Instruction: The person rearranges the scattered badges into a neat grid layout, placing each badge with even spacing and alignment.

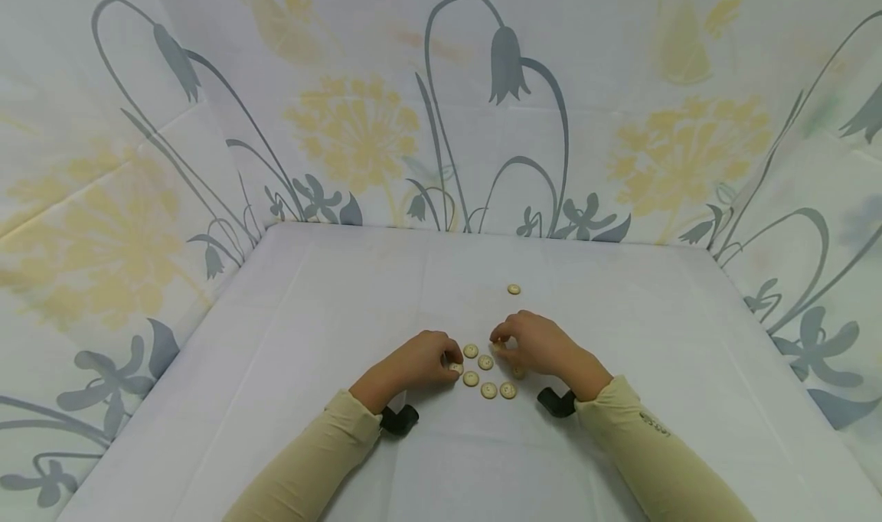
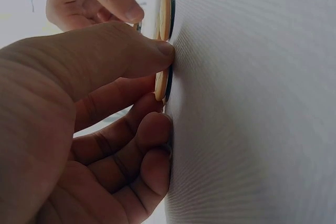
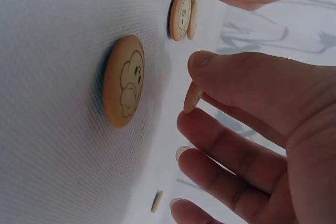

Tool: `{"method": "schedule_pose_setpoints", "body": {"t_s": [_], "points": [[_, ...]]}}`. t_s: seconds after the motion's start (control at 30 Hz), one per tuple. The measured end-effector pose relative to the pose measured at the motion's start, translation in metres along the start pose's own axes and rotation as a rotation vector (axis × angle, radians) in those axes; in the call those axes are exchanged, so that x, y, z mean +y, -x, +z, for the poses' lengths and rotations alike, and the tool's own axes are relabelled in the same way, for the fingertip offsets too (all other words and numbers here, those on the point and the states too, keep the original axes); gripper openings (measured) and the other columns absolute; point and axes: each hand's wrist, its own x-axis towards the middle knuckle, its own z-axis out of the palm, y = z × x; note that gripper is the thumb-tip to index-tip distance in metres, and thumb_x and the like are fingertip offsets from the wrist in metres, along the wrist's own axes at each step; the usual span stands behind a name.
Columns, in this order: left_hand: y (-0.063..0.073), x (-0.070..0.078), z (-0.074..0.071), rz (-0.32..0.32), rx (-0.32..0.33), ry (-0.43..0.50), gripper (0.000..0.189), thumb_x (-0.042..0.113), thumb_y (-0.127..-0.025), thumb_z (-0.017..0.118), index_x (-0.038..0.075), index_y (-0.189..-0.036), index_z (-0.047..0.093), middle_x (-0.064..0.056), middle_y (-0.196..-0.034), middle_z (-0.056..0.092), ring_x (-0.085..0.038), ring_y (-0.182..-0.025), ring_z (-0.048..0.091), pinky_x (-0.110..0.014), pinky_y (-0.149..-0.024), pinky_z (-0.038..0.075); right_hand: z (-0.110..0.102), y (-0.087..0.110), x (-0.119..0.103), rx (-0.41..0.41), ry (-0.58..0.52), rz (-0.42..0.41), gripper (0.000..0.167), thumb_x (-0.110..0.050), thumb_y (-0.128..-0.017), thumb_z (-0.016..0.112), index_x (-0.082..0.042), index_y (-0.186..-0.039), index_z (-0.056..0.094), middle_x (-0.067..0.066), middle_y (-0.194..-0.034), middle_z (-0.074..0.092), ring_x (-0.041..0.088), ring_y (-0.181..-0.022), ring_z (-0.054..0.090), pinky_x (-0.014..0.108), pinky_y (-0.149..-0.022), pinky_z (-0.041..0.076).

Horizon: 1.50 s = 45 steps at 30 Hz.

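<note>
Several small round wooden tokens, each with a dark line drawing, lie flat on the white cloth between the hands. At the group's left edge my left hand (image 1: 422, 360) holds one token (image 2: 160, 85) between thumb and curled fingers, down at the cloth. My right hand (image 1: 540, 344) pinches another token (image 3: 193, 97) between thumb and fingertips, lifted off the cloth at the group's upper right. Loose tokens (image 1: 485, 362) lie between the two hands, and one token (image 1: 518, 373) sits partly under the right hand. In the right wrist view a loose token (image 3: 125, 81) shows its drawn figure.
A lone token (image 1: 514, 289) lies farther back, beyond the right hand. White cloth (image 1: 331, 300) covers the table. Floral fabric (image 1: 620, 124) rises along the back and both sides. Dark wrist mounts (image 1: 400, 420) sit below the cuffs.
</note>
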Motion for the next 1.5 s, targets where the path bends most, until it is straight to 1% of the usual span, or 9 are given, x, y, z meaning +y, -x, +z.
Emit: {"method": "schedule_pose_setpoints", "body": {"t_s": [0.13, 0.4, 0.7, 0.9, 1.0, 1.1, 1.27, 1.5], "points": [[0.0, 0.0, 0.0, -0.002, -0.004, 0.0, 0.015, 0.017, -0.083, 0.072, 0.011, -0.096, 0.072, 0.003, -0.087, 0.062, -0.007, -0.076, 0.053, -0.022, -0.071, 0.046, 0.0, -0.002, 0.001, 0.027, 0.006, -0.011, 0.02, -0.025, -0.087, 0.071, -0.019, -0.105, 0.074, -0.005, -0.096, 0.067, 0.013, -0.088, 0.056, 0.032, -0.077, 0.046], [0.001, 0.001, -0.001, 0.002, -0.006, -0.004, 0.014, 0.017, -0.083, 0.072, 0.011, -0.096, 0.072, 0.004, -0.085, 0.062, -0.006, -0.075, 0.052, -0.021, -0.07, 0.046, 0.0, -0.01, 0.005, 0.077, 0.019, -0.043, 0.021, -0.023, -0.087, 0.071, -0.018, -0.108, 0.074, -0.002, -0.101, 0.068, 0.017, -0.093, 0.06, 0.035, -0.08, 0.049], [0.0, 0.002, -0.002, 0.001, -0.005, 0.011, 0.013, 0.016, -0.084, 0.072, 0.011, -0.095, 0.072, 0.003, -0.085, 0.061, -0.007, -0.075, 0.052, -0.022, -0.069, 0.045, -0.004, -0.017, 0.008, 0.094, 0.006, -0.02, 0.022, -0.023, -0.089, 0.069, -0.015, -0.11, 0.073, 0.0, -0.102, 0.068, 0.019, -0.096, 0.062, 0.037, -0.083, 0.05], [0.0, 0.002, -0.001, -0.001, -0.005, 0.009, 0.014, 0.017, -0.084, 0.072, 0.011, -0.096, 0.073, 0.003, -0.086, 0.062, -0.007, -0.075, 0.053, -0.021, -0.07, 0.046, -0.007, -0.021, 0.01, 0.128, 0.003, -0.049, 0.023, -0.021, -0.09, 0.068, -0.012, -0.11, 0.073, 0.002, -0.104, 0.07, 0.023, -0.098, 0.063, 0.039, -0.084, 0.05], [0.0, 0.002, -0.001, 0.003, -0.003, 0.009, 0.014, 0.017, -0.083, 0.072, 0.01, -0.095, 0.073, 0.003, -0.086, 0.062, -0.007, -0.075, 0.053, -0.022, -0.07, 0.046, -0.009, -0.023, 0.011, 0.143, 0.002, -0.045, 0.023, -0.022, -0.09, 0.067, -0.011, -0.11, 0.073, 0.002, -0.105, 0.071, 0.023, -0.101, 0.063, 0.04, -0.087, 0.05], [0.0, 0.002, -0.001, 0.005, -0.002, 0.012, 0.013, 0.016, -0.083, 0.072, 0.01, -0.095, 0.072, 0.003, -0.085, 0.062, -0.007, -0.075, 0.053, -0.021, -0.07, 0.046, -0.01, -0.026, 0.012, 0.141, 0.005, -0.038, 0.024, -0.022, -0.09, 0.067, -0.011, -0.11, 0.073, 0.002, -0.104, 0.07, 0.022, -0.101, 0.062, 0.04, -0.087, 0.05], [0.0, 0.001, -0.001, 0.014, 0.003, 0.006, 0.012, 0.015, -0.083, 0.072, 0.01, -0.094, 0.073, 0.003, -0.085, 0.062, -0.006, -0.075, 0.053, -0.021, -0.07, 0.046, -0.013, -0.029, 0.013, 0.133, 0.001, -0.025, 0.023, -0.021, -0.09, 0.067, -0.01, -0.11, 0.073, 0.001, -0.102, 0.069, 0.021, -0.098, 0.062, 0.039, -0.084, 0.05], [0.001, 0.002, -0.001, 0.021, 0.006, -0.004, 0.013, 0.015, -0.083, 0.072, 0.01, -0.094, 0.073, 0.003, -0.084, 0.062, -0.006, -0.074, 0.052, -0.021, -0.069, 0.046, -0.013, -0.033, 0.018, 0.129, 0.015, -0.009, 0.024, -0.023, -0.091, 0.066, -0.011, -0.112, 0.072, 0.001, -0.104, 0.069, 0.022, -0.099, 0.063, 0.04, -0.087, 0.05]]}}
